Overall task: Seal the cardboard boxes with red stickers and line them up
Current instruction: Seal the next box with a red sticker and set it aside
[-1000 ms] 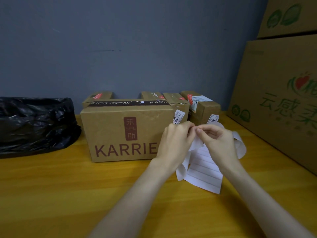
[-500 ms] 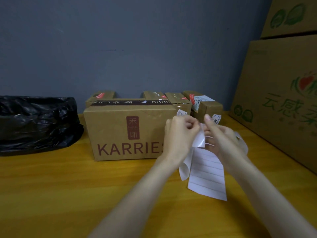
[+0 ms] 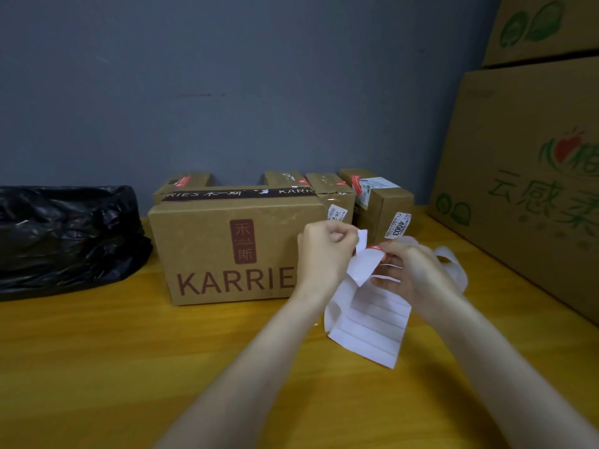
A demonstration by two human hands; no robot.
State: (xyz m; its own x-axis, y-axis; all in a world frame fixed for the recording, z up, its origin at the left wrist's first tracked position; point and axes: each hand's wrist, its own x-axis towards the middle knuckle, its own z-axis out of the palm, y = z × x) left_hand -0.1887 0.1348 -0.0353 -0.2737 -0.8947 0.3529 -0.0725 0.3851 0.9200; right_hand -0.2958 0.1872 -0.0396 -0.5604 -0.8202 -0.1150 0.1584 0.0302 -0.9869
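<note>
Mid-peel, seemingly: the left hand [image 3: 324, 254] pinches the white lined backing sheet [image 3: 372, 328], the right hand [image 3: 415, 273] pinches a small red sticker [image 3: 376, 247] at its top, beside the brown KARRIES cardboard box [image 3: 227, 247]; next, pull it free and press it over a box seam

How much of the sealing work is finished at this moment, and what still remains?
Done, it seems: the small boxes at the back stand in a row and show red stickers on top. In hand: the left hand and right hand hold the sticker sheet, with one red sticker lifting at its top. Left: the KARRIES box shows no red sticker and stands before the row.
</note>
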